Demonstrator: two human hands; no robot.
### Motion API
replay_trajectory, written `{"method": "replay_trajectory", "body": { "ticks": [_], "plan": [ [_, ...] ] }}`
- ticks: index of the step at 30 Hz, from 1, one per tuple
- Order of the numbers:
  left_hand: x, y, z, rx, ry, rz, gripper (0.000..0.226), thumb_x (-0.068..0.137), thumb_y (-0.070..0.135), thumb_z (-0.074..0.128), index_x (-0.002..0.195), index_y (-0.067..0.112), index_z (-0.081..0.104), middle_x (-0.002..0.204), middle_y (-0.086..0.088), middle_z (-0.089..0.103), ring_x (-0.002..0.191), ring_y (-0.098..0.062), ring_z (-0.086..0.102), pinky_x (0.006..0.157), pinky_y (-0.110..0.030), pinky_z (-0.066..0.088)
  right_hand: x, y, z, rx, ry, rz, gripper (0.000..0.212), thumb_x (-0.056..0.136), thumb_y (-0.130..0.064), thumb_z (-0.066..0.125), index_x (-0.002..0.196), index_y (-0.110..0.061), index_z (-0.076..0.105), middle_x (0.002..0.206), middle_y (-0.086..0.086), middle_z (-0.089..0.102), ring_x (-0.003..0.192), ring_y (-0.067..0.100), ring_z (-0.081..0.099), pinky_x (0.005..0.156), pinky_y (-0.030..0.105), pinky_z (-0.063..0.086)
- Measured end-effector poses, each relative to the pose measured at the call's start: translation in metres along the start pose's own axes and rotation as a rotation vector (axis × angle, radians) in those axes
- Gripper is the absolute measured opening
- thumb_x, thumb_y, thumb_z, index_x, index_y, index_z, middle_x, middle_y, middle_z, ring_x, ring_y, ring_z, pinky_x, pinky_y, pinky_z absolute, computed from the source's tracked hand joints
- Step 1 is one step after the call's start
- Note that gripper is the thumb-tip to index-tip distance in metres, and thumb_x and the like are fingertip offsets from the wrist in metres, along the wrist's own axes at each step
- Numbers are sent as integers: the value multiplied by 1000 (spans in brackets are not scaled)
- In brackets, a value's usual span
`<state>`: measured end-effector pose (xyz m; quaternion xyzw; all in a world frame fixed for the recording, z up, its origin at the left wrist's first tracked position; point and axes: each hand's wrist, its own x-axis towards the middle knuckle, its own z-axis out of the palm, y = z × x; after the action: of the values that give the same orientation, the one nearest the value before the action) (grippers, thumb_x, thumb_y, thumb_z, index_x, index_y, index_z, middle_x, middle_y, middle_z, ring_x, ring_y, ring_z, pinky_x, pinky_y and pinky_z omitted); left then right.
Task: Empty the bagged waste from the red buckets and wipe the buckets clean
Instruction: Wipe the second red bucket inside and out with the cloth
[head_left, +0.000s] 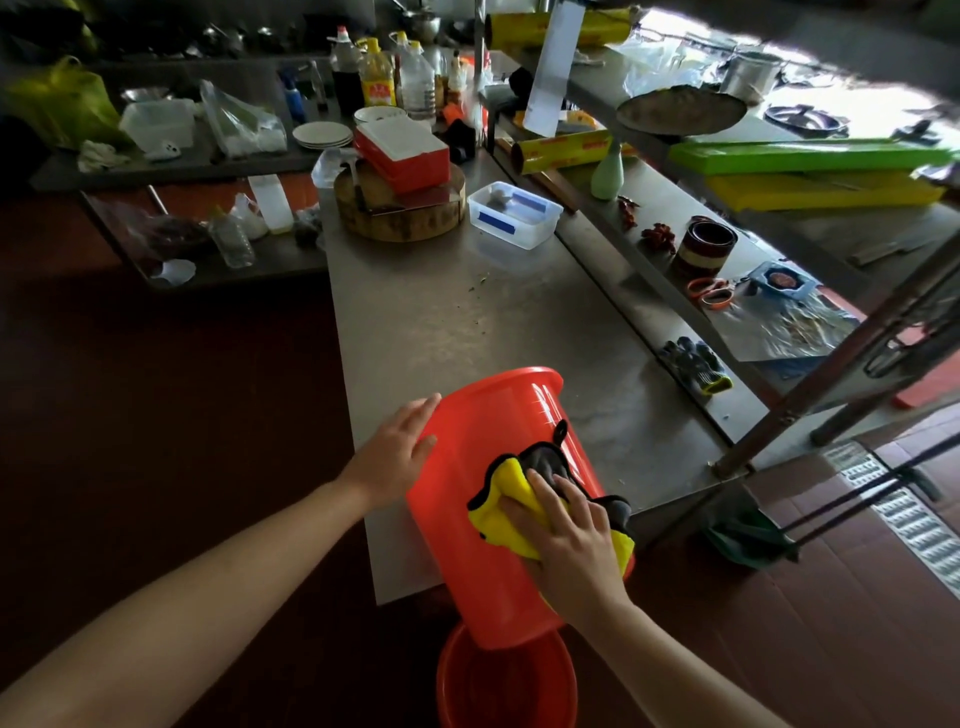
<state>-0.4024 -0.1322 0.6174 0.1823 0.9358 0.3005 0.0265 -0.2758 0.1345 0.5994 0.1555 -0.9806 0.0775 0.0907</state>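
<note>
A red plastic bucket (467, 551) lies tilted over the steel bench's (467, 312) near edge. The left grip (397, 457) rests flat on its left wall; the right grip (571, 545) presses a yellow-and-grey cloth (506, 491) on its side. Another red bucket (506, 686) stands on the floor below.

two red buckets (467, 551) (506, 686), one yellow cloth (506, 512)

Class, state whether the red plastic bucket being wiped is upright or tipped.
Tipped: the red plastic bucket lies slanted on the steel table, its side wall facing up under the yellow cloth.
</note>
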Motion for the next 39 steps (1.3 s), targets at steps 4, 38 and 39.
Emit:
{"method": "replay_trajectory", "body": {
  "ticks": [4,38,39],
  "plan": [
    [-16,-6,11,323,68,231,62,101,45,36,157,17,33,167,-13,11,152,-32,19,123,-48,24,-2,5,3,3,12,-21,67,76,-46,74,140,-45,54,156,-1,42,137,35,45,100,51,45],
    [6,8,11,776,-299,352,131,61,84,64,159,35,-8,166,-2,-23,151,-23,-26,112,-75,-2,-40,3,5,-30,-76,-240,75,73,-36,69,143,-47,47,160,-2,37,144,34,39,108,52,38],
    [7,7,11,768,-292,362,130,61,84,65,159,35,-6,167,-2,-22,152,-23,-24,112,-75,-1,-42,9,5,-32,-80,-242,76,73,-36,71,144,-47,47,160,-2,37,145,34,38,109,52,38]
  ]
}}
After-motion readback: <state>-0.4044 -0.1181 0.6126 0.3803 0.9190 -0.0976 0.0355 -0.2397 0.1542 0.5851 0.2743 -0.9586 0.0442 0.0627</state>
